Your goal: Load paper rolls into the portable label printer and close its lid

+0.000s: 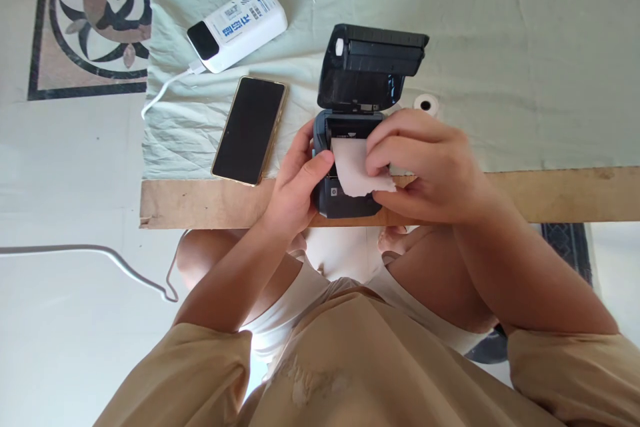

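Note:
A small black receipt printer (345,205) stands near the table's front edge with its lid (373,63) swung up. My left hand (300,177) grips the printer's left side, the thumb resting by the paper opening. A strip of white paper (353,163) with a torn lower edge comes out over the printer's front. My right hand (423,163) pinches the right side of this paper between thumb and fingers. Whether a roll sits inside the printer is hidden by the strip and my fingers. Just beyond my right hand lies a small white paper roll (426,105) with a dark core.
A dark-screened phone (250,130) lies left of the printer. Behind it is a white power bank (245,23) with a white cable (167,87) running off the table's left side. Pale green cloth (530,80) covers the table up to a bare wooden front edge (210,203).

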